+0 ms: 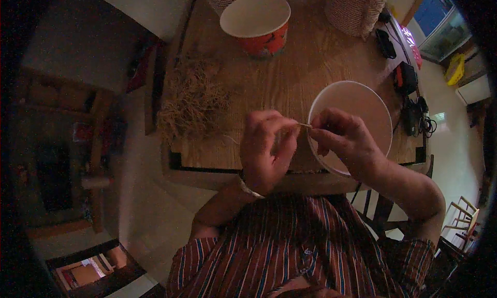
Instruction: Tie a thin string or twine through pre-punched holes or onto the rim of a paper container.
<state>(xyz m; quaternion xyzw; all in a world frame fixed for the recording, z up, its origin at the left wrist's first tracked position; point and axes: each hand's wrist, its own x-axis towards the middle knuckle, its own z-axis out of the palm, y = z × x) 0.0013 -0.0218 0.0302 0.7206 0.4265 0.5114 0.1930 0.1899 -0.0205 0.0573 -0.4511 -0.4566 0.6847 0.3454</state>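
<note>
Striped shirt [295,241] is seen nearest | thin strand [304,125], long axis left-right, is pinched between closed fingertips of left hand [268,148] and right hand [344,140] | white tub [370,109] is overhung by right hand

A home, it looks to me from my remote seat — broad wooden table [305,65] right below, black adapter [410,117] and cables [429,126] along its edge, wooden chair [473,219] over on the pale, glossy floor [450,158], wood-framed furniture [97,137] away left.
</note>
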